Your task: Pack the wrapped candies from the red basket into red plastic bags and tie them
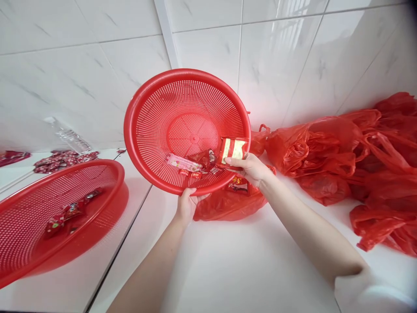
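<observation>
A red plastic colander (193, 76) is tilted toward me above the white surface, its near rim gripped by my left hand (186, 208). Inside, near the lower side, lie a pink wrapped packet (183, 164), a dark red snack packet (202, 159) and a few small red pieces. My right hand (252, 168) pinches a red and gold snack packet (233, 148) at the colander's right edge. Directly beneath sits an open red plastic bag (224, 206) with red packets (239, 184) showing at its mouth, partly hidden by the colander and my hand.
At the left stands a second red colander (107, 208) with several wrapped packets (70, 213) in it. Behind it are a pile of small red packets (61, 161) and a clear plastic bottle (71, 137). Filled red plastic bags (325, 148) line the tiled wall at the right.
</observation>
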The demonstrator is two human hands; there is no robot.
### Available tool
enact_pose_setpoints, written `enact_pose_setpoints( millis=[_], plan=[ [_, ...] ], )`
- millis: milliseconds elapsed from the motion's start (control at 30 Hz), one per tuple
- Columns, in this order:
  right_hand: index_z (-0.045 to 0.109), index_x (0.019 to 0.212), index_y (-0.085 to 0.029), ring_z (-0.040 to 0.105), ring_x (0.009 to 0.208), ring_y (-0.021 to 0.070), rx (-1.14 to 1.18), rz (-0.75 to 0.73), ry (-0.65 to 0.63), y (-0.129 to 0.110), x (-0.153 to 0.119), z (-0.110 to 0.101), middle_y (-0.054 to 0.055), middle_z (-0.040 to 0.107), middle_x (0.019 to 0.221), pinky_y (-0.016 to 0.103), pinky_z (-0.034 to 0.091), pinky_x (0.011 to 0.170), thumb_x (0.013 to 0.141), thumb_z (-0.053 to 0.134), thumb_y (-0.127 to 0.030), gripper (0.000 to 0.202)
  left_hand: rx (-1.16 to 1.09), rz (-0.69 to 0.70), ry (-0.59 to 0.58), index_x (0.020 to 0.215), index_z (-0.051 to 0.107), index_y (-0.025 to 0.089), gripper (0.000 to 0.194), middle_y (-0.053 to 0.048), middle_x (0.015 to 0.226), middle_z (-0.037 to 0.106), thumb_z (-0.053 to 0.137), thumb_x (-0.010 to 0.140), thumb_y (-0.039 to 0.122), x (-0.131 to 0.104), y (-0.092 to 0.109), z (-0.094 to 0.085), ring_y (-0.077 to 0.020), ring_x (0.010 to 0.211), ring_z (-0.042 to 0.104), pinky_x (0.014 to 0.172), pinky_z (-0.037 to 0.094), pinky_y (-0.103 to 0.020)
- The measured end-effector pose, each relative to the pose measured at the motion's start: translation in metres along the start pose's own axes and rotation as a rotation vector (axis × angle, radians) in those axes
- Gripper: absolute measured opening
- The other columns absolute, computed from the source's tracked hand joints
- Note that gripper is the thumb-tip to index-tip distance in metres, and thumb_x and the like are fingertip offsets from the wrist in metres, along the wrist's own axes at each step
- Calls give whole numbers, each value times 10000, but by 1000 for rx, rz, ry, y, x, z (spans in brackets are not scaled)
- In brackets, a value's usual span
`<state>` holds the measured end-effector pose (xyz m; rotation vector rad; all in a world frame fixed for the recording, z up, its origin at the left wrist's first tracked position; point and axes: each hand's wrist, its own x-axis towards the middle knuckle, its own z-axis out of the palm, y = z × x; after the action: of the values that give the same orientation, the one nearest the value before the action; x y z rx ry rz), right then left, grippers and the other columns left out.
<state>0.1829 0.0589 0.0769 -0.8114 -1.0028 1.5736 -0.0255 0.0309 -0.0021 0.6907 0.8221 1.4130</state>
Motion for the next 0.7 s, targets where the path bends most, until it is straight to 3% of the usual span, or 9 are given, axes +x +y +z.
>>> enact_pose_setpoints(
  millis=[200, 400, 533, 600, 700],
  plan=[
    [716, 865, -148, 688, 805, 189, -116, -7, 52, -3, 0, 0, 50, 743, 856, 288, 539, 694, 534, 867, -285, 389, 2, 87, 44, 939, 644, 138, 310, -80, 969, 729, 619, 637, 207, 5, 3, -5, -297, 1024, 659, 845, 560, -460],
    [697, 899, -130, 663, 796, 186, -391, -133, -112, -5, -4, 0, 33, 718, 847, 313, 508, 752, 635, 780, -293, 321, 5, 122, 87, 947, 653, 137, 316, -88, 955, 719, 603, 646, 222, 6, 11, -5, -282, 1001, 662, 826, 568, -437],
    [678, 886, -151, 620, 720, 149, -869, -254, -398, -17, -13, -4, -18, 686, 794, 253, 450, 674, 737, 627, -194, 163, -50, 180, 94, 954, 656, 157, 317, -74, 968, 715, 591, 647, 203, 7, 12, -3, -269, 997, 658, 838, 559, -429],
    [678, 921, -181, 621, 755, 150, -1119, -259, -535, -25, -20, -5, -14, 700, 850, 240, 430, 666, 756, 557, -135, 210, -73, 200, 108, 928, 657, 166, 291, -67, 961, 716, 594, 645, 196, 7, 14, -3, -260, 975, 661, 839, 554, -426],
    [683, 912, -209, 618, 763, 166, -1471, -187, -555, -28, -27, -4, 13, 709, 884, 243, 397, 618, 753, 503, -95, 265, -83, 236, 156, 893, 655, 179, 258, -48, 920, 715, 602, 641, 187, 6, 15, -2, -229, 918, 665, 832, 552, -405]
  ],
)
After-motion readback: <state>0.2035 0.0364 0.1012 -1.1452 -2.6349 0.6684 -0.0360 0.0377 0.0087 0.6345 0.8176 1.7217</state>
